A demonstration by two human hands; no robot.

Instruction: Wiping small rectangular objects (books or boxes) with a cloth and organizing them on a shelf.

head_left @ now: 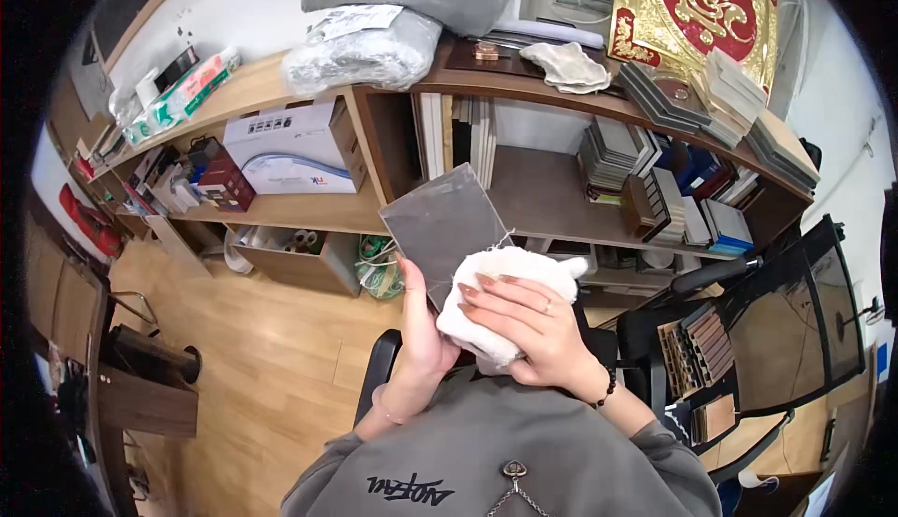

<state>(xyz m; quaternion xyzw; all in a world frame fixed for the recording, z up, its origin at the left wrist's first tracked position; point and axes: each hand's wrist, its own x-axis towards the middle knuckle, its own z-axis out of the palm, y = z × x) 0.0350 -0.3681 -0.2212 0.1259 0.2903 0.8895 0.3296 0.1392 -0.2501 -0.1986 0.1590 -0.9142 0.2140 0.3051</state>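
My left hand grips a flat grey rectangular panel by its lower left edge, thumb along the side. The panel is tilted, its far corner pointing up toward the shelves. Over its lower right part lies a bunched white cloth. My right hand presses on that cloth, fingers laid together across it, a ring and a dark bead bracelet showing. Cloth and hand hide the panel's near end. The left fingers behind the panel are out of sight.
Ahead runs a wooden shelf unit holding folders and sample boards. On top sit a plastic-wrapped bundle, a crumpled pale cloth and a gold-and-red panel. A white box fills a left shelf. At right, an office chair carries sample blocks.
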